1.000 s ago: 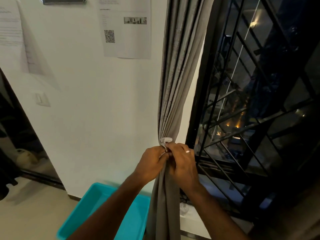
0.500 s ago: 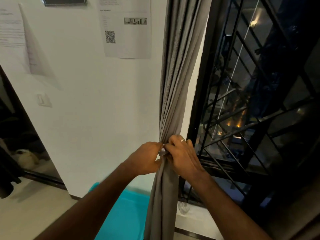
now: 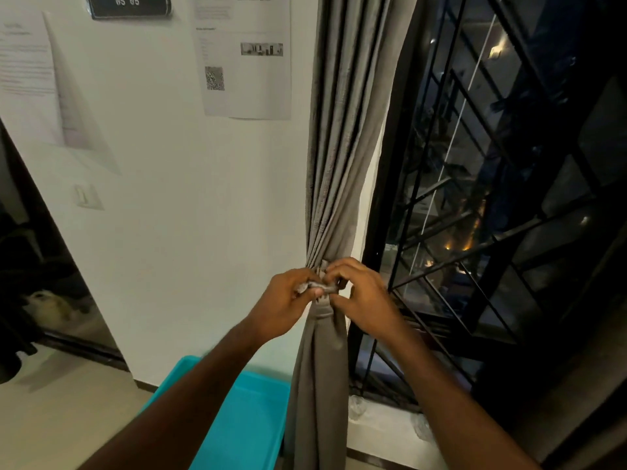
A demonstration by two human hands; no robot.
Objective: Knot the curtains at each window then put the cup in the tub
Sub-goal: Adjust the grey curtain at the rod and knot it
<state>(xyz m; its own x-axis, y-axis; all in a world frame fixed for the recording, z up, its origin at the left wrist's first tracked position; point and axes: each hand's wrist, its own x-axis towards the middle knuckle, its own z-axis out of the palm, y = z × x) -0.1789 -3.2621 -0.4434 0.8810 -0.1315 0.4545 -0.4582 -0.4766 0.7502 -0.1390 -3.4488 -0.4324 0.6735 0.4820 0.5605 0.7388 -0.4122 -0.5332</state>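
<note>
- Two hands at gathered curtain [image 3: 334, 184].
- Left hand [image 3: 285, 305] pinching tie band [image 3: 322, 287].
- Right hand [image 3: 364, 293] fingers curled, gripping same band.
- Tub [image 3: 251, 422] below.

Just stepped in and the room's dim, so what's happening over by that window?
A person stands at the barred window, gathering the grey curtain into a bunch. The left hand pinches a strip of the fabric at the gathered point while the right hand, fingers curled, works at the same spot. A loop already wraps the curtain just below the hands, so the knot looks under way but not finished. A turquoise tub sits on the floor beneath.
</note>
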